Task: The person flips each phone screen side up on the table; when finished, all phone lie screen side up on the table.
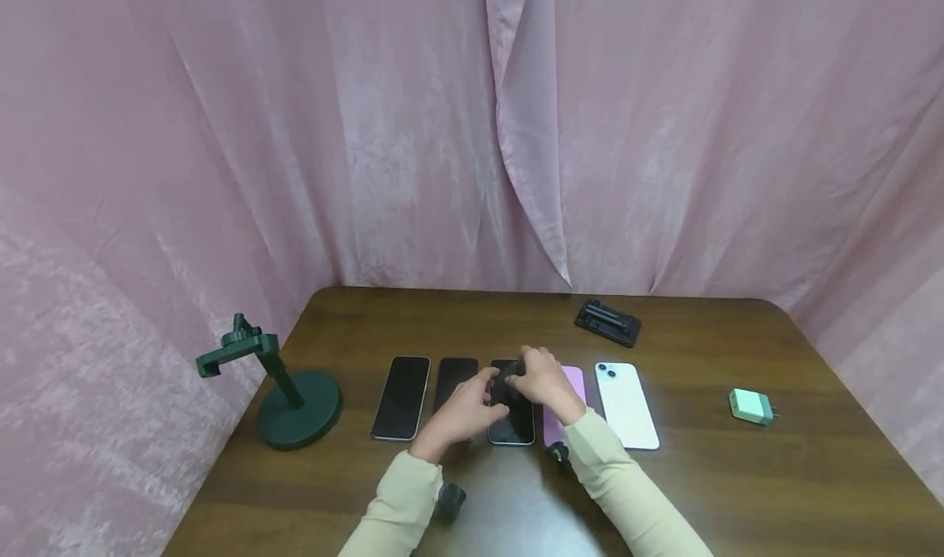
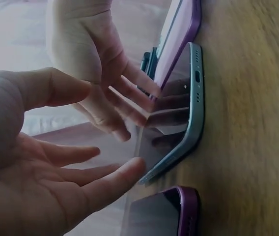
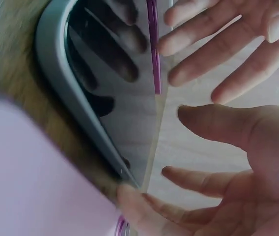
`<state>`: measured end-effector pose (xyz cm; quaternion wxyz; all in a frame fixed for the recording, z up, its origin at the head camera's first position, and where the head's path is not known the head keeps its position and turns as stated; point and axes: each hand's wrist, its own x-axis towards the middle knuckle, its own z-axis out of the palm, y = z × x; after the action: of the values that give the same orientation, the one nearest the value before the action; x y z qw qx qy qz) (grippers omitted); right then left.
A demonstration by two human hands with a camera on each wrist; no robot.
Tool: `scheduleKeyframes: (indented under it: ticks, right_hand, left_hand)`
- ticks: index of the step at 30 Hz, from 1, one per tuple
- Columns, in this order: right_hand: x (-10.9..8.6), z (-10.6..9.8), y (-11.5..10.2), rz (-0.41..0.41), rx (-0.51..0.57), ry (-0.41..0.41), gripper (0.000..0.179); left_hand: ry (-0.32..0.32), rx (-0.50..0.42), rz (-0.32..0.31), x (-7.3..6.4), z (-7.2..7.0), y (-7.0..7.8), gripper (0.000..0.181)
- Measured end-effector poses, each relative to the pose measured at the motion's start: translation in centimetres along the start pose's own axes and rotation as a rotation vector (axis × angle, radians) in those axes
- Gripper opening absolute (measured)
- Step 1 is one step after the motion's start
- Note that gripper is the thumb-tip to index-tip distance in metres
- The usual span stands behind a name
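Face up in the middle of the row lies a phone [image 1: 514, 427] with a glossy black screen and a silvery-blue edge. My left hand [image 1: 468, 408] hovers by its left side, fingers and thumb spread and gently bent. Over its upper right part reaches my right hand [image 1: 547, 381], also with parted fingers. Both hands face each other across the screen, which reflects the fingers; neither grips anything. Beside the left hand is a dark phone with a purple edge [image 2: 191, 211], partly covered in the head view. Under the right wrist lies a purple phone [image 1: 552, 427], back up.
A black-screened phone [image 1: 401, 397] ends the row at left, a white phone [image 1: 628, 407] at right. Further left stands a green phone stand [image 1: 298, 409]. A black folded holder [image 1: 608, 322] lies at the back, a pale green charger plug [image 1: 750, 405] at right.
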<state>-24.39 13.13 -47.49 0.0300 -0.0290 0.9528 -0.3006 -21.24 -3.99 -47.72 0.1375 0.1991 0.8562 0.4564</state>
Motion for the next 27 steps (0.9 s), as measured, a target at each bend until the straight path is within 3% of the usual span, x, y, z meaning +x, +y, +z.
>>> scheduleKeyframes:
  ticks: [10,27]
  right_hand:
    - [0.4,-1.8,2.1,-0.099,0.151,0.024,0.040]
    - [-0.6,-4.1,8.0,-0.173,0.095,0.028,0.043]
  left_hand:
    - [0.092,-0.023,0.090,0.8,0.1,0.7,0.060]
    - [-0.021,0.160,0.185,2.4,3.8,2.3,0.063]
